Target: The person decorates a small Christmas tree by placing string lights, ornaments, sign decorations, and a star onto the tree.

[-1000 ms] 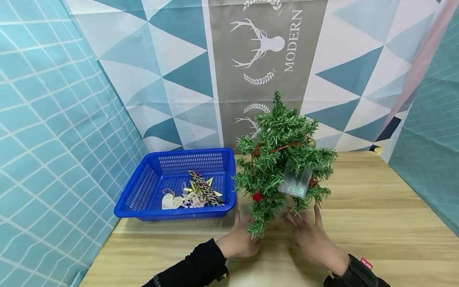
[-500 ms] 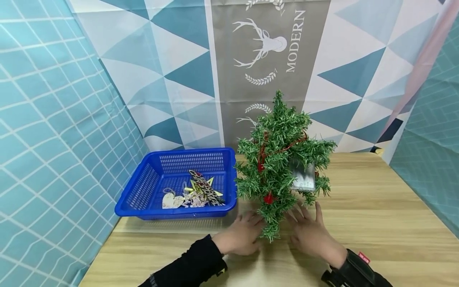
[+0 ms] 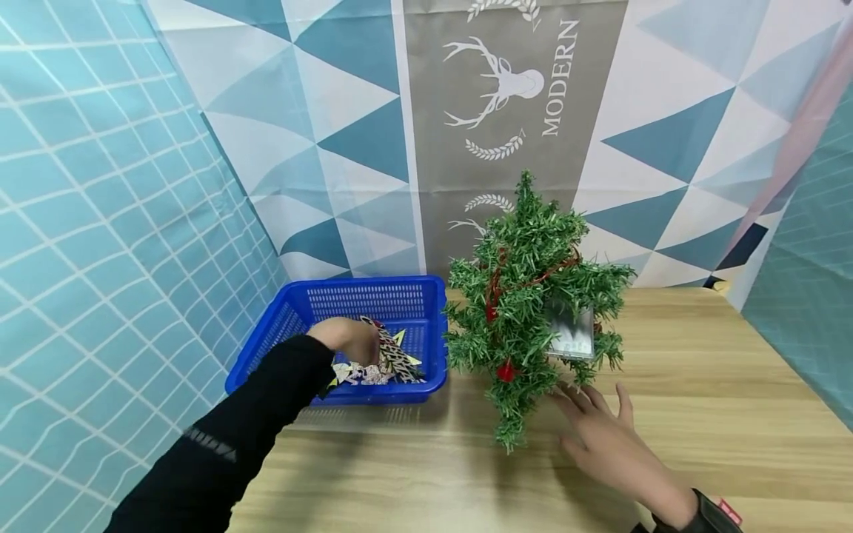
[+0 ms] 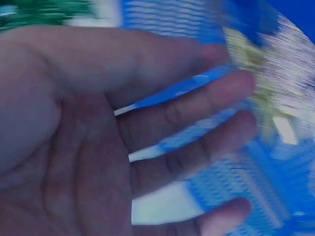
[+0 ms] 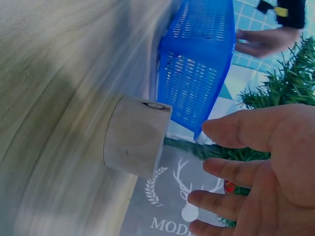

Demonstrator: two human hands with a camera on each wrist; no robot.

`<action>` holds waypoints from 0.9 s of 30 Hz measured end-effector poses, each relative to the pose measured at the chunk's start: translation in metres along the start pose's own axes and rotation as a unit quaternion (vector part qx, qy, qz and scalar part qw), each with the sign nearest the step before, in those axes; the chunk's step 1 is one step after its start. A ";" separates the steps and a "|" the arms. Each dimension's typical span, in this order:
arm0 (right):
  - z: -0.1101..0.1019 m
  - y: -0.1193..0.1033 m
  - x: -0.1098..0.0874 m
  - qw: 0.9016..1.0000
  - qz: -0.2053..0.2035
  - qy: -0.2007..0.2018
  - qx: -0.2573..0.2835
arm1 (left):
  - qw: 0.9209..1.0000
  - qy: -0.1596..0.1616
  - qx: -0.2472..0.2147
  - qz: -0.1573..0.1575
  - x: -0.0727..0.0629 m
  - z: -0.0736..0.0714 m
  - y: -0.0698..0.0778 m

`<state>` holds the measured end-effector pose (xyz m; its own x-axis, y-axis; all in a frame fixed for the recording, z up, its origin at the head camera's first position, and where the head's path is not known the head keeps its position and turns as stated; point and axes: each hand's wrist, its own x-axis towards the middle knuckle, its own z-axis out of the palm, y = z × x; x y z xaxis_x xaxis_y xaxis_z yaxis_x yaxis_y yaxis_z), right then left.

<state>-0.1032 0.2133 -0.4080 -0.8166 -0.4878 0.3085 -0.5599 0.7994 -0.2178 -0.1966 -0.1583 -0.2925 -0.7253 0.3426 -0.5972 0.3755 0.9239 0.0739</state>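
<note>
ornaments [image 3: 373, 374] partly hidden, left sleeve [image 3: 229, 437] cut off

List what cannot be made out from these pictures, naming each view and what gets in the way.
- Head: the base of the tree, hidden behind its low branches.
- Head: what the left hand touches in the basket, hidden behind that hand.
- Left wrist: the ornaments' outlines, blurred.
- Right wrist: most of the tree, covered by the right hand or cut off by the right edge.
</note>
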 end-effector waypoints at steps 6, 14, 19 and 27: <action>-0.002 0.004 -0.011 1.000 -0.012 0.014 0.004 | 0.991 -0.128 0.041 -0.020 0.039 0.009 -0.015; -0.008 0.012 -0.015 1.000 -0.021 0.018 0.010 | 0.989 -0.107 -0.107 0.002 0.048 0.005 -0.009; -0.010 0.012 -0.016 1.000 -0.016 0.003 0.023 | 0.989 -0.136 -0.051 0.032 0.059 0.006 -0.001; -0.008 0.013 -0.022 0.999 -0.001 -0.021 0.030 | 0.979 -0.186 0.055 0.068 0.074 0.005 0.010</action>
<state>-0.0916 0.2371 -0.4099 -0.8203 -0.5042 0.2700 -0.5673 0.7771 -0.2726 -0.2436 -0.1243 -0.3401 -0.4123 0.3562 -0.8385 0.5288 0.8431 0.0982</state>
